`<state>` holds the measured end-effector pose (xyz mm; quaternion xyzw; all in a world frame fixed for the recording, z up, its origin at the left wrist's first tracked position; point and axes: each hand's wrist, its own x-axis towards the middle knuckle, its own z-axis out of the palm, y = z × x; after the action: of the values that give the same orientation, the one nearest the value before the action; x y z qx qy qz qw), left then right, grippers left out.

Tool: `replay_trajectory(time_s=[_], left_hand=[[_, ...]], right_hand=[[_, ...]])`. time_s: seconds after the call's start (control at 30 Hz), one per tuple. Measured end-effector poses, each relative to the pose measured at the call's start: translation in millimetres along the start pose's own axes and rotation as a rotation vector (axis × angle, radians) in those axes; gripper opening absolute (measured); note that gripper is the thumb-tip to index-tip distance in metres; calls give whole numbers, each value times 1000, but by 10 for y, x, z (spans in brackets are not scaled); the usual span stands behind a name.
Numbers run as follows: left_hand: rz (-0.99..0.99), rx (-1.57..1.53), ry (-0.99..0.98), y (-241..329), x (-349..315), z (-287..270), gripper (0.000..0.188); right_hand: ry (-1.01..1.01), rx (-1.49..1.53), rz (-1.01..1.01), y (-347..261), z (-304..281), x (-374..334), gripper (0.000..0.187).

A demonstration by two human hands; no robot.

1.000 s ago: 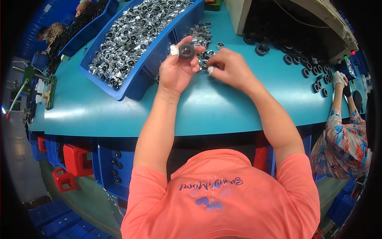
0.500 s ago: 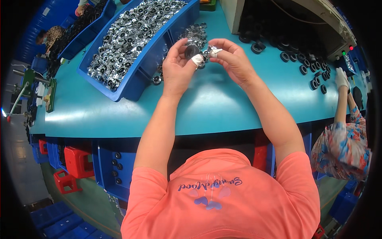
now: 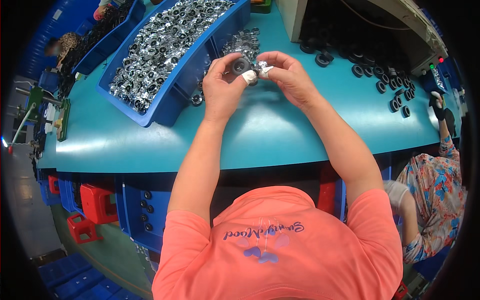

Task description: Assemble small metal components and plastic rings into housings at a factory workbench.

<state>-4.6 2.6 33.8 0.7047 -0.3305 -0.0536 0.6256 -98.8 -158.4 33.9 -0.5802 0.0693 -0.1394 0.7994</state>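
Taking the black ring [image 3: 241, 64] as the centre of the dial, the left hand [image 3: 222, 90] comes up to it from about 7 o'clock, thumb and fingers bent around its rim and drawn in close — it has hold of the ring, which is raised above the turquoise table [image 3: 280, 137]. The right hand [image 3: 292, 82] sits just beside it at 4 o'clock, fingertips pinched nearly together on a small silvery piece [image 3: 262, 64]; whether that piece touches the ring I cannot tell. Each hand has a white wrap on a digit. At 12 o'clock, near the fingers, lies a loose heap of silvery parts [image 3: 243, 41], and from 9 to 10 o'clock a long blue bin [image 3: 172, 95] is filled with more of them. A scatter of black rings [image 3: 390, 82] rests well apart at 3 o'clock, beside a pale cabinet [image 3: 287, 22] at 2. Between 3 and 4 o'clock a co-worker's gloved hand [image 3: 438, 105] is over the table; the other glove [image 3: 397, 194], blurred, is at 4. Below the table edge, a blue tray [image 3: 131, 212] with 5 black wheels sits at 7 o'clock — a red stool [image 3: 98, 202] stands just beyond it.
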Motion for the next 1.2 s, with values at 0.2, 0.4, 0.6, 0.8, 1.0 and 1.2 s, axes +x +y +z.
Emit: replay_trajectory(time_s=[0.2, 0.4, 0.6, 0.8, 1.0, 1.2], left_hand=[[-36, -106, 38, -44, 8, -27, 46], [85, 73, 145, 22, -37, 42, 54], [145, 158, 181, 45, -45, 37, 61], [167, 225, 200, 56, -50, 29, 60], [192, 290, 206, 80, -58, 28, 57], [217, 289, 217, 93, -64, 35, 55]], right_hand=[[25, -66, -49, -55, 92, -34, 38], [35, -75, -36, -30, 65, -16, 41], [38, -116, -19, -35, 84, -24, 42], [35, -124, -19, -38, 97, -31, 41], [42, -151, -22, -35, 97, -33, 41], [39, -151, -16, -41, 97, -32, 42]])
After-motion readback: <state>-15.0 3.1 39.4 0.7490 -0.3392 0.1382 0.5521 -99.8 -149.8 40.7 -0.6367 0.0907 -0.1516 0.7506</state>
